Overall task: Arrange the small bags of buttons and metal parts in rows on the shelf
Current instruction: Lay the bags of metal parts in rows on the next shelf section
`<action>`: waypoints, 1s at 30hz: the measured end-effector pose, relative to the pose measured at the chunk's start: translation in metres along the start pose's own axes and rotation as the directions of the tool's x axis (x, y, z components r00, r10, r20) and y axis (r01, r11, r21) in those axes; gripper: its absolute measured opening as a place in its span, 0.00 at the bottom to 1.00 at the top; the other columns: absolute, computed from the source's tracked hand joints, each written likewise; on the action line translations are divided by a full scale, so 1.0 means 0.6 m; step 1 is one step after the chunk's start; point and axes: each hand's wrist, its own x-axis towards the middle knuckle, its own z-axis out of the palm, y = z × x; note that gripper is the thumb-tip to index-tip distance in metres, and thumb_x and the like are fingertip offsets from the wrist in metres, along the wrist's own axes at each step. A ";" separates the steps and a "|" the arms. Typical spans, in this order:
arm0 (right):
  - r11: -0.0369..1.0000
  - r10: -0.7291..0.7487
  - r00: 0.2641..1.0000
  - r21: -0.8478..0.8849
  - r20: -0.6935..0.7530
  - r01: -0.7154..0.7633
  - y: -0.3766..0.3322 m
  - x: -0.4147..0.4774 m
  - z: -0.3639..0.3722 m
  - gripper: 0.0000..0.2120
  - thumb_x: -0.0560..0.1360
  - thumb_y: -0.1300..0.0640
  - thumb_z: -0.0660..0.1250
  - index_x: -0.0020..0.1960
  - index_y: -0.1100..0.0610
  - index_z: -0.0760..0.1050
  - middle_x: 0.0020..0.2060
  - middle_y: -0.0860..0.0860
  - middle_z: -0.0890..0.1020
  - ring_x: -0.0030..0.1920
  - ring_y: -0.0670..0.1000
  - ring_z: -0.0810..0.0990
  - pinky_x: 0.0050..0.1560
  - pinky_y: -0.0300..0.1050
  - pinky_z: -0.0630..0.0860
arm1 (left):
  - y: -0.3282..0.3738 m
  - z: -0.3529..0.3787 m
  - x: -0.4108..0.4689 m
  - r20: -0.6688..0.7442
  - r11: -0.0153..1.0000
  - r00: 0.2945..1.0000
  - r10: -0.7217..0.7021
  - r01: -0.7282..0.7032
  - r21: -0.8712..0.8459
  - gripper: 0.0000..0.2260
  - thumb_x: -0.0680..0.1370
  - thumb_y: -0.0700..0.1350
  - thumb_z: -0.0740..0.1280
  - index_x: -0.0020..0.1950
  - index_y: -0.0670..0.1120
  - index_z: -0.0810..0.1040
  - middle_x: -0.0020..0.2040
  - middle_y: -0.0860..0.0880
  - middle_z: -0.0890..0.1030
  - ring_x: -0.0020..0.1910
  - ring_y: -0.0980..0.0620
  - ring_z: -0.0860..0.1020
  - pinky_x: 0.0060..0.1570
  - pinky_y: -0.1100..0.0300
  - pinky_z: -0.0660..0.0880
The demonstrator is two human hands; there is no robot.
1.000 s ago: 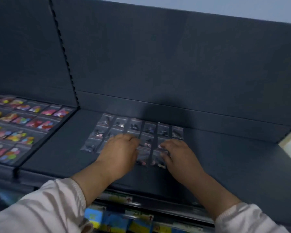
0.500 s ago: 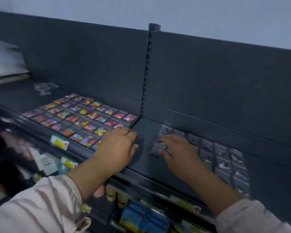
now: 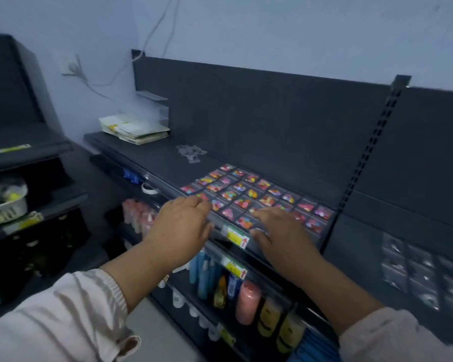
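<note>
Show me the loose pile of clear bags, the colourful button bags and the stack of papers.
loose pile of clear bags (image 3: 191,153), head view, heap's middle.
colourful button bags (image 3: 252,193), head view, a bag mid-grid.
stack of papers (image 3: 134,129), head view, top sheet.

Button bags (image 3: 256,197): ctr frame, on shelf (image 3: 154,158).
Loose bags (image 3: 191,152): behind, up-left.
Paper stack (image 3: 134,129): upper left.
Metal-part bags (image 3: 426,278): lower right.
Bottles (image 3: 246,301): under shelf.

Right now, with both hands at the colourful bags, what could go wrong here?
1. The left hand and right hand lie over the front rows of the button bags, right at the front edge of the shelf; a pull backward might drag bags off onto the bottles below.
2. The bags sit edge to edge, so nudging one could skew its neighbours.
</note>
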 end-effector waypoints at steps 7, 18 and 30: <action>0.998 -0.062 0.997 -0.015 0.037 0.062 -0.096 0.101 0.025 0.18 0.79 0.49 0.57 0.67 0.54 0.69 0.63 0.51 0.73 0.63 0.52 0.69 0.63 0.47 0.67 | -0.123 -0.022 -0.002 -0.003 0.998 0.998 -0.068 0.067 -0.020 0.19 0.77 0.53 0.62 0.67 0.50 0.72 0.60 0.50 0.77 0.59 0.48 0.74 0.59 0.52 0.71; 0.994 -0.090 0.995 0.070 0.033 0.088 -0.089 0.290 0.109 0.18 0.78 0.50 0.60 0.67 0.53 0.69 0.63 0.50 0.73 0.62 0.52 0.68 0.61 0.44 0.66 | -0.247 0.022 0.094 0.002 0.994 0.994 -0.113 0.113 0.014 0.19 0.78 0.54 0.61 0.67 0.49 0.72 0.60 0.51 0.76 0.59 0.49 0.74 0.60 0.54 0.70; 0.996 -0.041 0.997 0.085 0.064 0.036 0.003 0.577 0.186 0.18 0.77 0.49 0.62 0.65 0.54 0.71 0.62 0.51 0.74 0.61 0.52 0.71 0.60 0.47 0.70 | -0.368 0.116 0.339 0.038 0.986 0.985 -0.166 0.165 0.017 0.19 0.79 0.55 0.60 0.69 0.51 0.69 0.61 0.50 0.75 0.59 0.48 0.73 0.59 0.54 0.70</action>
